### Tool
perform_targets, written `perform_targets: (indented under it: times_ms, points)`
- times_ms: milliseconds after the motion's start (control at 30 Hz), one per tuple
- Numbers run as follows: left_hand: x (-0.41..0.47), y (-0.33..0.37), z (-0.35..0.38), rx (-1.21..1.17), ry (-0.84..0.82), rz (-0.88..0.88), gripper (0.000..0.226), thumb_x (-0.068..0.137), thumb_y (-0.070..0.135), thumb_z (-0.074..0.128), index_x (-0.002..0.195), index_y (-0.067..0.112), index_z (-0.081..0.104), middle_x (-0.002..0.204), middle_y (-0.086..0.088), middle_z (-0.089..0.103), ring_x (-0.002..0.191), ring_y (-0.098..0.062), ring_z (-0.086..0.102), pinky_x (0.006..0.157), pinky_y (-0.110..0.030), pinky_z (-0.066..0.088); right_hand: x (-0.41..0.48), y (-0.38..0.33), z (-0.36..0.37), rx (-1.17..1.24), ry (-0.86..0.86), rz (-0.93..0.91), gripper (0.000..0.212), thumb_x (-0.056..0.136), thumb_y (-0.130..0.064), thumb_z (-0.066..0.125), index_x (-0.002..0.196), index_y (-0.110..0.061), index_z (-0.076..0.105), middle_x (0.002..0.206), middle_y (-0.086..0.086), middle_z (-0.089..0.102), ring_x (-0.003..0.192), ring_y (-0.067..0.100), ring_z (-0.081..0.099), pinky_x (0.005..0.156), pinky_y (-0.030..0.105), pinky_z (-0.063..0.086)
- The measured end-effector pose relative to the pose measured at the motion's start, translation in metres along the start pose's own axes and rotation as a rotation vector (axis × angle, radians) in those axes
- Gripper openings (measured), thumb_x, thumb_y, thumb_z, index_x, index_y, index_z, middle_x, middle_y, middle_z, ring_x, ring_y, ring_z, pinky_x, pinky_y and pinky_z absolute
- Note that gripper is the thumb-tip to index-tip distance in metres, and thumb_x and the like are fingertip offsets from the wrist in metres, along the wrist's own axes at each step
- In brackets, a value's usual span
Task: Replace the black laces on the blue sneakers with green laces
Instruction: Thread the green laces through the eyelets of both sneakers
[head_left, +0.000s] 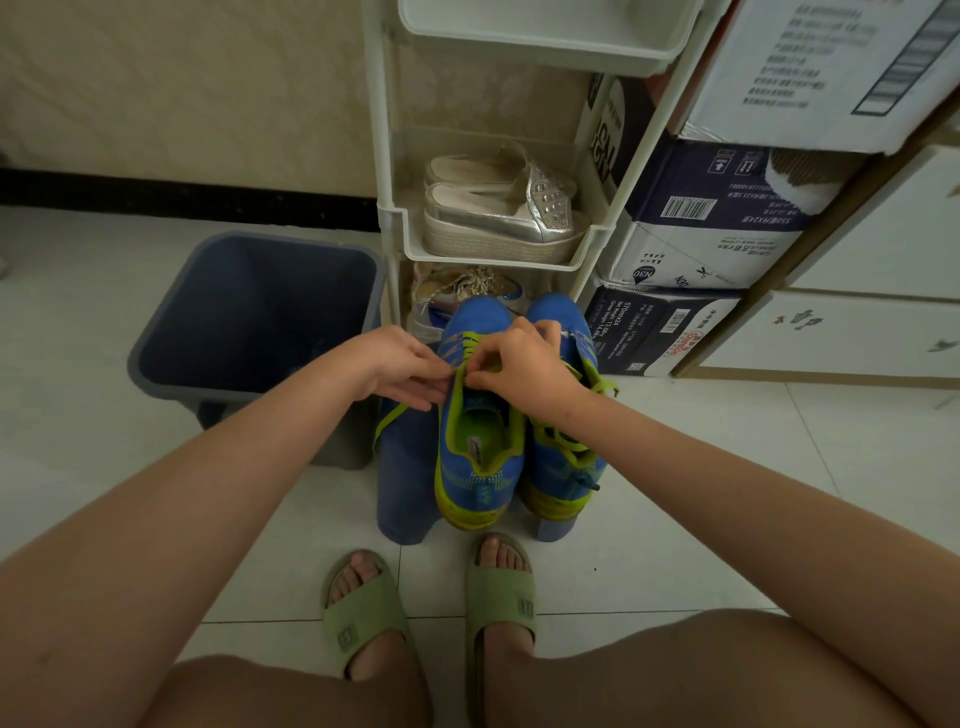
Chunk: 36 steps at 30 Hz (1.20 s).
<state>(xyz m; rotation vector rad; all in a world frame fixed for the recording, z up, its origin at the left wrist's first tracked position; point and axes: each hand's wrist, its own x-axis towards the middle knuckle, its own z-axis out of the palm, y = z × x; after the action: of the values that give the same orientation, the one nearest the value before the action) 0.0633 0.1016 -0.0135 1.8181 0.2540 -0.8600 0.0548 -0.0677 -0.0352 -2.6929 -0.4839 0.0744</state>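
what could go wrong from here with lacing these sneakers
The left hand and right hand both pinch the green lace on one blue sneaker, whose heel sits at the blue stool's front edge; a hard tug might pull it off. The lace's free end dangles beside the stool, so it could finish uneven. The second sneaker has a loose lace under the right forearm that may snag.

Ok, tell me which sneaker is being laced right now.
The sneaker nearer the bin: left hand and right hand pinch its green lace. On the other sneaker the lace lies loose, in neither hand.
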Motion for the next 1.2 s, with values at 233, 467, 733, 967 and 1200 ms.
perform_targets:
  times_ms: [233,467,733,967,1200]
  points:
    - [-0.003,0.003,-0.002,-0.269,0.221,-0.031,0.035,0.102,0.007,0.035,0.133,-0.010,0.038,0.119,-0.027,0.061,0.097,-0.033,0.065,0.063,-0.032,0.058,0.008,0.023,-0.025,0.346,0.122,0.178,0.010,0.086,-0.030,0.064,0.088,-0.024,0.071,0.088,-0.007,0.069,0.100,0.019,0.057,0.098,0.040,0.041]
    - [0.002,0.007,-0.013,-0.695,0.520,0.031,0.025,0.102,0.016,0.030,0.086,0.008,0.049,0.072,-0.006,0.048,0.059,-0.014,0.048,0.055,-0.028,0.051,-0.002,0.029,-0.046,0.227,-0.291,0.186,0.038,0.090,-0.045,0.058,0.073,-0.013,0.068,0.065,0.001,0.060,0.055,0.008,0.049,0.056,0.018,0.039]
    - [0.002,0.005,0.008,0.615,0.077,0.021,0.038,0.095,0.041,0.049,0.079,0.012,0.068,0.068,0.001,0.062,0.054,-0.013,0.045,0.050,-0.021,0.038,0.000,0.031,-0.049,0.089,-0.283,0.096,0.028,0.085,-0.041,0.065,0.070,-0.019,0.073,0.078,0.008,0.070,0.075,0.020,0.059,0.069,0.026,0.040]
    - [-0.003,0.006,-0.012,0.691,0.131,-0.072,0.020,0.084,0.028,0.068,0.071,0.012,0.065,0.064,-0.003,0.050,0.054,-0.014,0.039,0.049,-0.023,0.033,0.002,0.036,-0.044,0.131,-0.332,0.108,0.026,0.080,-0.041,0.071,0.079,-0.015,0.071,0.083,0.001,0.070,0.087,0.018,0.063,0.088,0.038,0.049]
    - [-0.009,0.007,-0.008,1.090,-0.018,-0.399,0.026,0.093,0.015,0.056,0.067,0.009,0.056,0.049,0.000,0.054,0.046,-0.009,0.046,0.050,-0.018,0.039,0.001,0.038,-0.044,0.222,-0.350,0.146,0.025,0.082,-0.036,0.071,0.082,-0.010,0.070,0.086,0.007,0.068,0.077,0.014,0.057,0.078,0.034,0.050]
